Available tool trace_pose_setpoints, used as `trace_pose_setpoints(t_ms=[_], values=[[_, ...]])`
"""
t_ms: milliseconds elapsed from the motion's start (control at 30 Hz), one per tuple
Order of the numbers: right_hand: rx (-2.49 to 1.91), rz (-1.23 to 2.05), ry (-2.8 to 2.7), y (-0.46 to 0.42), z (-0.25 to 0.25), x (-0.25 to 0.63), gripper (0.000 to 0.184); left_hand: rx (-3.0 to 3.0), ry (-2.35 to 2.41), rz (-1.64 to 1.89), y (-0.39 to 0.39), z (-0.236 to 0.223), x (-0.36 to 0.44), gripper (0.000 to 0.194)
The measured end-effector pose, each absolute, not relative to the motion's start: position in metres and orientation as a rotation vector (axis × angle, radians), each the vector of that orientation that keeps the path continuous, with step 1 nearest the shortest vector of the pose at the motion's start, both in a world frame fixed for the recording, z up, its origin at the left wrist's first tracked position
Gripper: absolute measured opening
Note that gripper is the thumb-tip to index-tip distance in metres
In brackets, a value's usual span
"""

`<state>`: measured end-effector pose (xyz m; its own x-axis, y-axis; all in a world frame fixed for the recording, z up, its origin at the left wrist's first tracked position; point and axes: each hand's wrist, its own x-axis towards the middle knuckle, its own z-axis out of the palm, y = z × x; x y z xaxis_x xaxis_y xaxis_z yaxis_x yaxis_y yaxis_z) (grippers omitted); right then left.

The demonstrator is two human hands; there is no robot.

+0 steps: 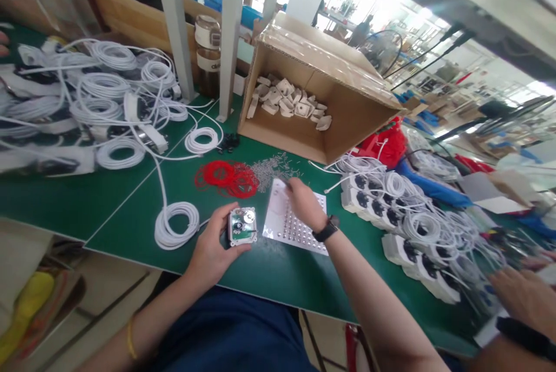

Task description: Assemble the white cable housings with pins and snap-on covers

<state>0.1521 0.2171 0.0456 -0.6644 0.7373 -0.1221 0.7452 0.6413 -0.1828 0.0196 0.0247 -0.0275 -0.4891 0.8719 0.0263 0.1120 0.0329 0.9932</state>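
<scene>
My left hand (212, 244) is closed around a small square white housing (243, 226) with a green circuit board and round parts inside. From its left side a white cable leads to a coil (176, 226) on the green table. My right hand (304, 203), with a dark watch on the wrist, is over a white sheet (273, 221) bearing rows of small shiny round pieces (299, 232). Its fingers are closed on a thin dark tool (284, 181), whose kind I cannot make out. Just behind the sheet lie small clear tubes (269, 170) and red rings (221, 175).
A cardboard box (282, 137) on its side holds white plastic parts (291, 99). Coiled white cables (104, 88) pile up at left. White housings (376, 207) with cables stand in rows at right. Another person's hand (521, 291) is at far right. Metal posts (232, 30) rise behind.
</scene>
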Motion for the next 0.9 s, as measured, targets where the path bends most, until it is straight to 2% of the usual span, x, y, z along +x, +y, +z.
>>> trace_pose_setpoints(t_ms=[167,300,400,600,900], values=[[1.066,-0.441,3.106,0.181,0.116,0.156,0.010,1.181,1.749,1.510,0.026,-0.024,0.014,0.065],[0.826,-0.676,3.055,0.136,0.150,0.151,0.011,1.349,1.833,1.438,0.026,-0.018,0.011,0.060],[0.704,-0.816,2.944,0.111,0.139,0.139,0.009,1.410,1.830,1.426,0.024,-0.017,0.011,0.053],[0.808,-0.764,2.899,0.112,0.096,0.117,0.009,1.394,1.776,1.515,0.021,-0.019,0.009,0.048],[0.815,-0.641,2.948,0.131,0.104,0.120,0.008,1.339,1.754,1.541,0.021,-0.018,0.009,0.057]])
